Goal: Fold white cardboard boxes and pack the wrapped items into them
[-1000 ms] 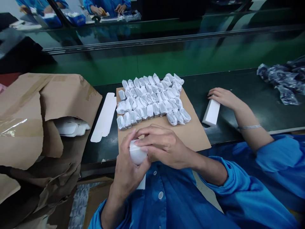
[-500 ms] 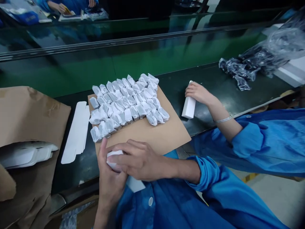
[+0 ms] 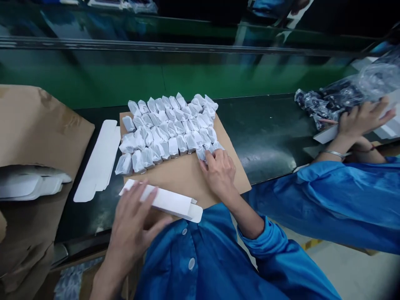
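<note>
A long white carton (image 3: pixel 171 201), its end flap open at the right, lies slantwise near the front of the brown cardboard sheet (image 3: pixel 184 177). My left hand (image 3: pixel 133 221) is over the carton's left end, fingers spread and touching it or just above; which, I cannot tell. Rows of small white paper-wrapped pieces (image 3: pixel 165 129) cover the back of the sheet. At their front right corner my right hand (image 3: pixel 221 171) has its fingers curled on a wrapped piece (image 3: pixel 201 153), which they partly hide.
Flat white cartons (image 3: pixel 98 162) lie left of the sheet, beside a brown paper bag (image 3: pixel 43 125) with more cartons inside. On the right, a co-worker's hands (image 3: pixel 359 121) are at another carton (image 3: pixel 326 135) near plastic-bagged dark items (image 3: pixel 328 102). A green wall (image 3: pixel 187 77) runs behind.
The carton, upright between both my hands before, now lies on the sheet. My right hand has moved up and right to the wrapped pieces. The co-worker's hand has moved right with its carton.
</note>
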Tool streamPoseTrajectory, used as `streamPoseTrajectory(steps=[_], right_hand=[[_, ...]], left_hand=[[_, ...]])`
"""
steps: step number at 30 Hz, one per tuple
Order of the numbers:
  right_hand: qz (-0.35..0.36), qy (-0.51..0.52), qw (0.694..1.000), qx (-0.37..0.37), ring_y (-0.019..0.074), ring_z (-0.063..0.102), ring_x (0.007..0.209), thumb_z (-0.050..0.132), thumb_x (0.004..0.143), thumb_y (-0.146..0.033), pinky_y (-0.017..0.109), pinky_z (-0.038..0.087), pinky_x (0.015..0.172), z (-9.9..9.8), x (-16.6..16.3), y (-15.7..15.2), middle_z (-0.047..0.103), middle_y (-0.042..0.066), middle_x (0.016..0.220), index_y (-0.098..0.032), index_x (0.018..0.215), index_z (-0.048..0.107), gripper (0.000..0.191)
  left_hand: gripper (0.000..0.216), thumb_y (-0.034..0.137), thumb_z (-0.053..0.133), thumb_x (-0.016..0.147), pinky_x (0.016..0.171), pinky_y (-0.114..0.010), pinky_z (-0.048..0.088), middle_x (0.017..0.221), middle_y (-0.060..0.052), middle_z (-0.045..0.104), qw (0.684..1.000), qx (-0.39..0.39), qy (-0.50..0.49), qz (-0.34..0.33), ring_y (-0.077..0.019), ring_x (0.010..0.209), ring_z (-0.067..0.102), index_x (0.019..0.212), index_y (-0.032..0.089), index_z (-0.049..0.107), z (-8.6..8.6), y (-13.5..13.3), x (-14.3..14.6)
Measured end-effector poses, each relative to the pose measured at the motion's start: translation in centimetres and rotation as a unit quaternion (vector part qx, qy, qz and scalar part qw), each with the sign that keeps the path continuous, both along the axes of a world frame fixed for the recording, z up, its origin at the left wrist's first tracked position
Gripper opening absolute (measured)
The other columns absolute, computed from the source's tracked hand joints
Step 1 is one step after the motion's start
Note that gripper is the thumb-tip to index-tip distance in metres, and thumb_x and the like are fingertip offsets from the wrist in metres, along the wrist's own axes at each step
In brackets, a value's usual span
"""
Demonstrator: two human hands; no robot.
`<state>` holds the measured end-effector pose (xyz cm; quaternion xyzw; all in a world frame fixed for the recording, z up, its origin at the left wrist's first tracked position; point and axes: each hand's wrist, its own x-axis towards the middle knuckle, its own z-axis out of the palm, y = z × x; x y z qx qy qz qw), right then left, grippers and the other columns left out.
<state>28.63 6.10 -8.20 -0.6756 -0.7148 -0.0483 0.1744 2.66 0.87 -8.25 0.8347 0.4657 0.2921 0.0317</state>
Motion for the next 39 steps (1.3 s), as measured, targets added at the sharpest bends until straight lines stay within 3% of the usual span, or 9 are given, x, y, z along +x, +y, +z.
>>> streamPoseTrajectory(steps=[2,6,10,14,21,26,29,34,39], right_hand=[[0.063,0.008,0.998,0.001,0.0289,0.055,0.095,0.045,0.097,-0.021,0.041,0.045,0.079,0.0,0.2,-0.6,0.062,0.017,0.101,-0.015,0.104,0.067,0.024],[0.199,0.038,0.979,-0.006,0.0234,0.058,0.102,0.057,0.093,-0.026,0.037,0.049,0.086,0.2,1.6,-2.4,0.064,0.008,0.117,-0.023,0.091,0.069,0.012],[0.162,0.052,0.985,-0.002,0.0284,0.056,0.115,0.055,0.094,-0.025,0.044,0.048,0.095,1.0,2.4,-2.7,0.06,0.016,0.126,-0.015,0.117,0.063,0.026],[0.18,-0.051,0.976,-0.116,0.0306,0.059,0.111,0.052,0.095,-0.021,0.044,0.051,0.089,2.0,1.4,-1.1,0.063,0.018,0.123,-0.011,0.132,0.054,0.038],[0.251,-0.08,0.954,-0.144,0.0274,0.057,0.11,0.052,0.098,-0.03,0.039,0.053,0.085,2.3,0.3,0.9,0.059,0.015,0.125,-0.011,0.133,0.051,0.041],[0.274,-0.122,0.944,-0.139,0.0302,0.06,0.095,0.034,0.102,-0.022,0.038,0.052,0.066,1.0,-0.8,1.6,0.062,0.019,0.11,-0.007,0.145,0.037,0.046],[0.281,-0.137,0.941,-0.127,0.0312,0.06,0.097,0.031,0.102,-0.021,0.039,0.052,0.067,1.0,-1.3,1.6,0.06,0.022,0.116,-0.005,0.142,0.04,0.044],[0.289,-0.011,0.944,-0.159,0.0272,0.062,0.1,0.052,0.095,-0.024,0.037,0.053,0.077,1.4,-0.8,3.1,0.061,0.015,0.12,-0.014,0.136,0.049,0.042],[0.22,0.033,0.966,-0.132,0.0279,0.064,0.088,0.045,0.095,-0.018,0.04,0.052,0.073,3.4,-0.9,2.5,0.067,0.018,0.105,-0.007,0.127,0.056,0.035]], left_hand=[[0.07,0.049,0.07,0.08,0.111,-0.056,0.036,0.14,-0.013,0.056,0.99,-0.05,0.085,-0.103,-0.034,0.131,0.052,0.142,0.03,0.043,-0.3,0.6,-0.2],[0.045,0.042,0.066,0.084,0.093,-0.048,0.046,0.12,-0.011,0.068,0.986,-0.054,0.125,-0.1,-0.032,0.108,0.062,0.126,0.029,0.059,-0.7,1.8,-0.6],[0.041,0.045,0.065,0.085,0.073,-0.039,0.045,0.103,-0.011,0.07,0.982,-0.041,0.158,-0.098,-0.0295,0.09,0.062,0.121,0.027,0.063,-0.3,2.3,-1.4],[0.048,0.05,0.063,0.085,0.074,-0.038,0.044,0.104,-0.009,0.072,0.976,-0.015,0.176,-0.127,-0.0274,0.09,0.064,0.127,0.027,0.06,-0.7,2.8,-2.2],[0.054,0.054,0.068,0.081,0.064,-0.034,0.043,0.083,-0.005,0.071,0.984,0.09,0.145,-0.05,-0.0224,0.072,0.064,0.124,0.022,0.06,0.6,2.6,-3.4],[0.051,0.051,0.075,0.076,0.067,-0.032,0.047,0.087,-0.007,0.073,0.982,0.133,0.128,0.026,-0.0213,0.07,0.066,0.11,0.015,0.064,2.2,1.9,-3.9],[0.049,0.046,0.077,0.076,0.067,-0.029,0.048,0.089,-0.008,0.075,0.979,0.148,0.132,0.041,-0.0196,0.072,0.068,0.108,0.011,0.064,2.2,1.6,-4.0],[0.053,0.044,0.078,0.076,0.069,-0.027,0.049,0.091,-0.01,0.076,0.975,0.179,0.131,0.034,-0.0186,0.071,0.071,0.112,0.009,0.064,1.9,1.3,-4.2],[0.054,0.046,0.078,0.075,0.066,-0.028,0.049,0.088,-0.008,0.077,0.97,0.185,0.136,0.081,-0.0193,0.07,0.07,0.114,0.011,0.065,1.6,0.9,-4.4]])
